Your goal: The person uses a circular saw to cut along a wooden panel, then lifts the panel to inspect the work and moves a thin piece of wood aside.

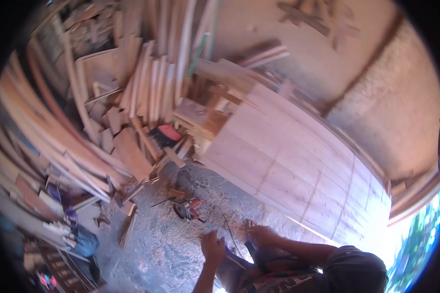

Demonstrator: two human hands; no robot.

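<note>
My left hand (pixel 212 247) is held low in front of my body, its fingers curled in. Whatever may be inside it is too blurred to name. To its right, my right hand (pixel 260 236) reaches across from the right with bent fingers, next to a dark blue strip (pixel 250 247) that could be part of my clothing. What those fingers hold cannot be made out. On the dusty floor beyond both hands lies a red handheld power tool (pixel 194 207) with a dark round disc (pixel 180 211). A thin dark cord (pixel 228 228) runs between the tool and my hands.
A long, pale workbench of joined boards (pixel 298 161) slants along the right. Wooden planks (pixel 151 88) lean at the back, and long curved-looking boards (pixel 44 127) fill the left. Offcuts and a red-and-black object (pixel 168 134) lie by the bench's end. Bright daylight enters lower right.
</note>
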